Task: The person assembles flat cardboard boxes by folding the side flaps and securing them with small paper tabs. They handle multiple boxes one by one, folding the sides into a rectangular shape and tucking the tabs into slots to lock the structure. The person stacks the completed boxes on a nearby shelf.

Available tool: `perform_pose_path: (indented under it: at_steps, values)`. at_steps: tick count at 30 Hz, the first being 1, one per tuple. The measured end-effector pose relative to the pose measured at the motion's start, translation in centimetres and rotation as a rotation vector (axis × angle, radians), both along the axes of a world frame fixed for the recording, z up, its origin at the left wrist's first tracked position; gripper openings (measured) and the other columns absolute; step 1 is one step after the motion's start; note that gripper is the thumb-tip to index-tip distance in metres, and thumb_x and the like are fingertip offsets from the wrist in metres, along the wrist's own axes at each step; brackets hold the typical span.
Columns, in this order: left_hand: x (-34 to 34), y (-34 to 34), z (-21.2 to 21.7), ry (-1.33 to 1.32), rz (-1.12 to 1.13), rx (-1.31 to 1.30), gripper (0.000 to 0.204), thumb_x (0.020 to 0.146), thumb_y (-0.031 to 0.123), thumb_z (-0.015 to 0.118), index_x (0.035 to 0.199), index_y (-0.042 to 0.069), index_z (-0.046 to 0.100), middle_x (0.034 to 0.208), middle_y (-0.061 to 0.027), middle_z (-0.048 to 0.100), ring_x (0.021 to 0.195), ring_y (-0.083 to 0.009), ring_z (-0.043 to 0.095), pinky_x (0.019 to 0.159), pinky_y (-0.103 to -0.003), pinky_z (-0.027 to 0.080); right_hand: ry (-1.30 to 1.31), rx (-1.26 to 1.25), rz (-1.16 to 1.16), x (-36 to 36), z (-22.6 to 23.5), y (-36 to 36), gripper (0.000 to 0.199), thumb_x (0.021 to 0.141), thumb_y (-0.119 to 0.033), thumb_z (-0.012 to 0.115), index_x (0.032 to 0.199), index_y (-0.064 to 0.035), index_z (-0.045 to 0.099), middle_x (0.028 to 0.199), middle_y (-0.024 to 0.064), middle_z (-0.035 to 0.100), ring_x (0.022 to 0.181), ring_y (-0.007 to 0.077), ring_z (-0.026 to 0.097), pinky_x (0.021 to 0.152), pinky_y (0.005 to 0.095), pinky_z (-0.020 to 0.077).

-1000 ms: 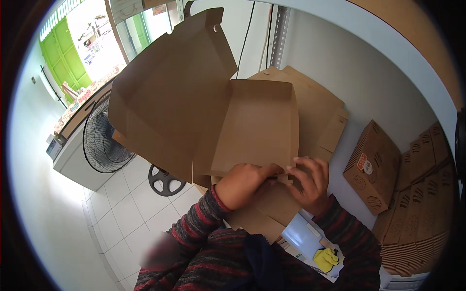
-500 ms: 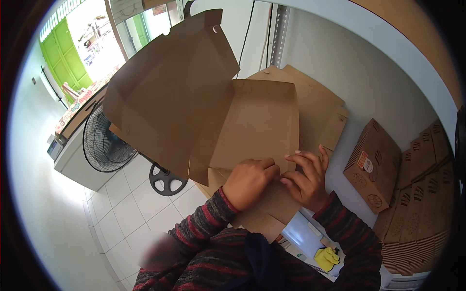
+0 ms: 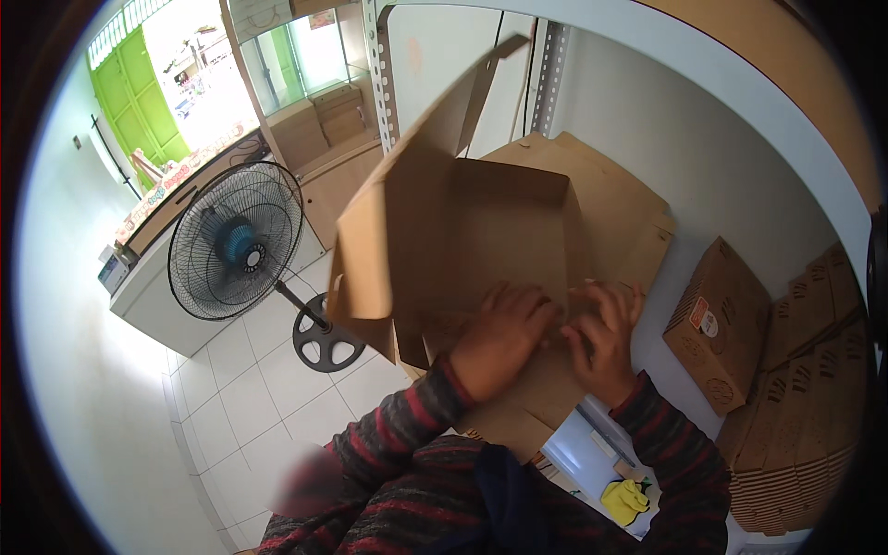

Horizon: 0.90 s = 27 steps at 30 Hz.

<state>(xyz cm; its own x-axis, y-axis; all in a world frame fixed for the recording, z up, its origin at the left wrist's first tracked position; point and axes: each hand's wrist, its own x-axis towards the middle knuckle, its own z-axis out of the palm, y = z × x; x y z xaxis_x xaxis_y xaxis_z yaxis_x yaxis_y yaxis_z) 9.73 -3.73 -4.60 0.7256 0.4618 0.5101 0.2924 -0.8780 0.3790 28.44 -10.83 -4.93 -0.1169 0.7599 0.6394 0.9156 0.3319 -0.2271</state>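
Note:
A brown cardboard box (image 3: 513,217) stands in front of me, its tray partly folded up. The large lid (image 3: 421,208) is tilted up steeply at the left side of the tray, blurred by motion. My left hand (image 3: 504,338) is closed over the tray's near wall, fingers bent inward over the edge. Beside it my right hand (image 3: 603,342) grips the near right corner, with thumb and fingers around the cardboard and the outer fingers raised. The fingertips of both hands are partly hidden at the fold.
Flat cardboard blanks (image 3: 624,199) lie beneath and behind the box. To the right, a folded printed box (image 3: 717,324) stands beside stacked boxes (image 3: 795,425). A yellow cloth-like item (image 3: 625,500) lies near my right forearm. A black standing fan (image 3: 236,242) is on the tiled floor at left.
The lid has swung up from lying back at the left and now leans steeply over the tray's side. My left hand's fingers have spread further over the near wall; my right hand stays at the corner.

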Motion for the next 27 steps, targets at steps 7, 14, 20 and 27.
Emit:
perform_pose_path:
  at_steps: [7, 14, 20, 27]
  values:
    - [-6.2, -3.2, 7.4, -0.015, 0.179, 0.084, 0.047, 0.075, 0.010, 0.074, 0.120, 0.009, 0.061, 0.132, -0.0154, 0.053, 0.132, -0.0432, 0.042, 0.107, -0.054, 0.034, -0.103, 0.061, -0.108, 3.2, 3.4, 0.7, 0.014, 0.083, -0.015, 0.068, 0.079, -0.0037, 0.061, 0.124, 0.0102, 0.055, 0.120, 0.0314, 0.048, 0.113, 0.0584, 0.0147]
    - [-7.2, -3.1, 6.9, 0.168, 0.317, 0.081, 0.048, 0.075, 0.015, 0.076, 0.120, 0.009, 0.060, 0.133, -0.0126, 0.053, 0.136, -0.0384, 0.039, 0.111, -0.064, 0.022, -0.245, 0.053, -0.084, 5.1, 7.4, -0.4, 0.013, 0.081, -0.015, 0.069, 0.079, -0.0041, 0.062, 0.124, 0.0108, 0.056, 0.117, 0.0311, 0.050, 0.113, 0.0573, 0.0207]
    - [-6.9, -1.9, 3.3, 0.395, 0.399, 0.053, 0.048, 0.072, 0.014, 0.074, 0.118, 0.008, 0.061, 0.122, -0.0091, 0.060, 0.123, -0.0310, 0.051, 0.108, -0.063, 0.029, -0.331, 0.064, -0.141, 4.6, 9.0, -1.1, 0.012, 0.081, -0.014, 0.069, 0.078, -0.0051, 0.061, 0.125, 0.0108, 0.056, 0.121, 0.0304, 0.050, 0.114, 0.0597, 0.0172]
    - [-6.1, 0.7, 0.2, 0.185, 0.231, -0.057, 0.020, 0.071, 0.006, 0.067, 0.090, 0.006, 0.071, 0.093, -0.0090, 0.067, 0.092, -0.0297, 0.063, 0.084, -0.042, 0.051, -0.438, -0.039, -0.256, 4.7, 8.6, -1.2, 0.009, 0.080, -0.011, 0.068, 0.082, -0.0022, 0.065, 0.126, 0.0133, 0.056, 0.121, 0.0314, 0.051, 0.116, 0.0630, 0.0133]
